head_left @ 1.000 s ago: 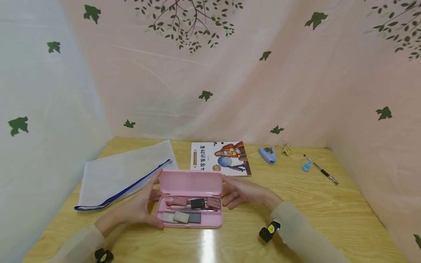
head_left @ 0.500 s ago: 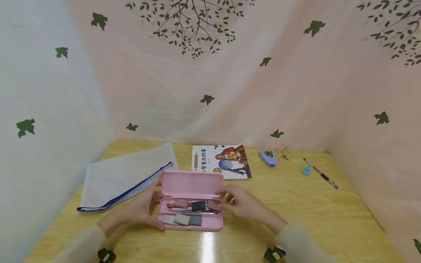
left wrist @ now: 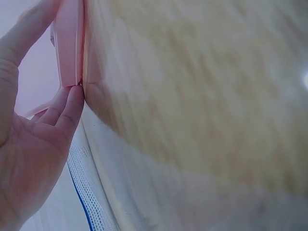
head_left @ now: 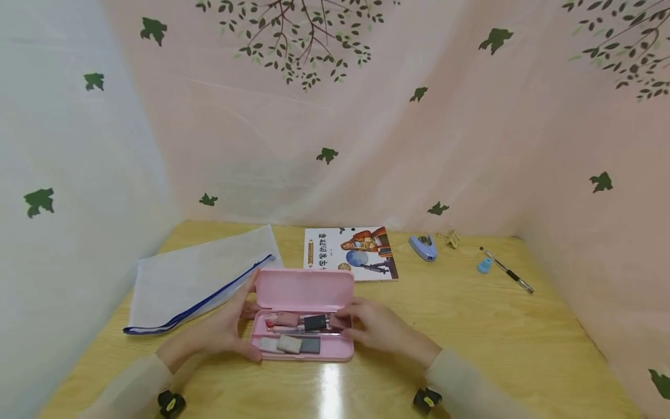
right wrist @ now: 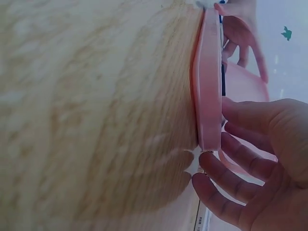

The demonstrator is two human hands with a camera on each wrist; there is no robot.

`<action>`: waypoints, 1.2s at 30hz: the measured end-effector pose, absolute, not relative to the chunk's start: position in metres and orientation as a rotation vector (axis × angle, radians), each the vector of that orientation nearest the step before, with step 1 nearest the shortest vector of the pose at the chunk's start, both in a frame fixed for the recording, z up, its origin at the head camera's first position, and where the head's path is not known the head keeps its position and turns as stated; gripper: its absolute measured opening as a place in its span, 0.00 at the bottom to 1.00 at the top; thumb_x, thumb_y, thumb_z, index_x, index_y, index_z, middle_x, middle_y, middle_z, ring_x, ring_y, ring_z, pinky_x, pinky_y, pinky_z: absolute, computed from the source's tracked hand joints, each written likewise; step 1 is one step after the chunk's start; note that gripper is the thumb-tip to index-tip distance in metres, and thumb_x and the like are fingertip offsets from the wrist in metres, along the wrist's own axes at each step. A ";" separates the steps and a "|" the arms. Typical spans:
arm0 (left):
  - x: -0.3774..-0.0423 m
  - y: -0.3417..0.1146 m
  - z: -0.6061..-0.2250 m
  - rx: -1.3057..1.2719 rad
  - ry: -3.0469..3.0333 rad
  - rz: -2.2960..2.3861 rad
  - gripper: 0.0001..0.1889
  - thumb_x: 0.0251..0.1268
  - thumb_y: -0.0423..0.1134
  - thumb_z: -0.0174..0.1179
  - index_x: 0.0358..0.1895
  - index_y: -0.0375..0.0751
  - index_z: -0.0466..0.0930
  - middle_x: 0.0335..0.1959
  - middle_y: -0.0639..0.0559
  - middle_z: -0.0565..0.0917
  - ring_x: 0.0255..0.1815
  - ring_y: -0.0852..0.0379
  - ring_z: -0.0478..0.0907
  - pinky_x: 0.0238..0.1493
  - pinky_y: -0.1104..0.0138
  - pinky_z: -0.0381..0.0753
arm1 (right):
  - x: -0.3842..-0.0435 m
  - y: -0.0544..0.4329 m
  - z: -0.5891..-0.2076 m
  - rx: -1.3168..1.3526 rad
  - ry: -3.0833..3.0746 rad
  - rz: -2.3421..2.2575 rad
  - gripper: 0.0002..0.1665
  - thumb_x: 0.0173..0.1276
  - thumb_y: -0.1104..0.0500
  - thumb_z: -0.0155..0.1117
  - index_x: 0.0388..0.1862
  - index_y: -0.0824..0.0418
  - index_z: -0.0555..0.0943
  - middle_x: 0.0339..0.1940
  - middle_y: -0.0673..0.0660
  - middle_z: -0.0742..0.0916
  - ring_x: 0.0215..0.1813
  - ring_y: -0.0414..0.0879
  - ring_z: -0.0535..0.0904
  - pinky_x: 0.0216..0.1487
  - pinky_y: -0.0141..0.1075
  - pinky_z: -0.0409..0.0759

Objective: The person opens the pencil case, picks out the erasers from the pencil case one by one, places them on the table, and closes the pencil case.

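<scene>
An open pink pencil case (head_left: 337, 349) lies on the table, its lid (head_left: 305, 289) tipped back. In its rear compartment are a pen, a black block (head_left: 315, 323) and two dusty-pink blocks, one left (head_left: 287, 319) and one right (head_left: 337, 321). The front compartment holds several eraser-like blocks (head_left: 289, 344) in white and grey. My left hand (head_left: 230, 327) grips the case's left end, thumb at the front corner, fingers behind by the lid. My right hand (head_left: 378, 326) reaches over the right end, thumb and forefinger pinching the right dusty-pink block, partly hidden; the other fingers (right wrist: 219, 168) hang outside the wall.
A white mesh zip pouch (head_left: 199, 279) with a blue zip lies at the left. Behind the case sits a book (head_left: 361, 256). Farther right are a blue hole punch (head_left: 423, 248), a gold binder clip (head_left: 452, 239), a small blue cone-shaped piece (head_left: 484, 266) and a pen (head_left: 506, 270).
My right hand has gone from the case's right side and lid corner to the dusty-pink block inside the right end. My left hand keeps its hold on the case.
</scene>
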State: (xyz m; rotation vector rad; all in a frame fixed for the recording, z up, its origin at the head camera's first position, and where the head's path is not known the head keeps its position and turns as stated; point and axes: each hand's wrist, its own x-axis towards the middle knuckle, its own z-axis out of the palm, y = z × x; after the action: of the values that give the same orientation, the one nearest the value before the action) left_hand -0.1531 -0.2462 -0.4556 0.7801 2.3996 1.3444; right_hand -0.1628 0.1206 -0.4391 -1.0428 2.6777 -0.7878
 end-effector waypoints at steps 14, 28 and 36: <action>-0.155 -0.246 -0.457 0.761 2.402 1.357 0.78 0.42 0.43 0.85 0.80 0.68 0.21 0.77 0.40 0.52 0.65 0.45 0.75 0.64 0.65 0.73 | -0.169 0.112 -0.433 -0.963 2.671 -0.784 0.16 0.65 0.57 0.75 0.52 0.55 0.88 0.45 0.45 0.87 0.45 0.35 0.79 0.51 0.33 0.81; -0.161 -0.243 -0.456 0.799 2.394 1.342 0.78 0.43 0.44 0.85 0.80 0.66 0.20 0.77 0.39 0.51 0.64 0.46 0.75 0.64 0.61 0.75 | -0.171 0.114 -0.439 -0.974 2.700 -0.834 0.15 0.63 0.59 0.76 0.48 0.51 0.86 0.40 0.42 0.83 0.41 0.37 0.78 0.45 0.29 0.79; -0.161 -0.244 -0.458 0.793 2.400 1.335 0.78 0.44 0.44 0.84 0.80 0.67 0.20 0.77 0.39 0.51 0.65 0.46 0.75 0.64 0.63 0.74 | -0.172 0.115 -0.444 -1.071 2.701 -0.777 0.16 0.64 0.57 0.76 0.50 0.49 0.84 0.45 0.42 0.84 0.45 0.35 0.77 0.51 0.30 0.79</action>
State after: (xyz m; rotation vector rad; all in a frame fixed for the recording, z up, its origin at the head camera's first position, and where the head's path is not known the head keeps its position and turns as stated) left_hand -0.1611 -0.2440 -0.4577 0.7929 2.3998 1.3350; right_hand -0.1724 0.1146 -0.4440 -1.0706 2.7013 -0.7769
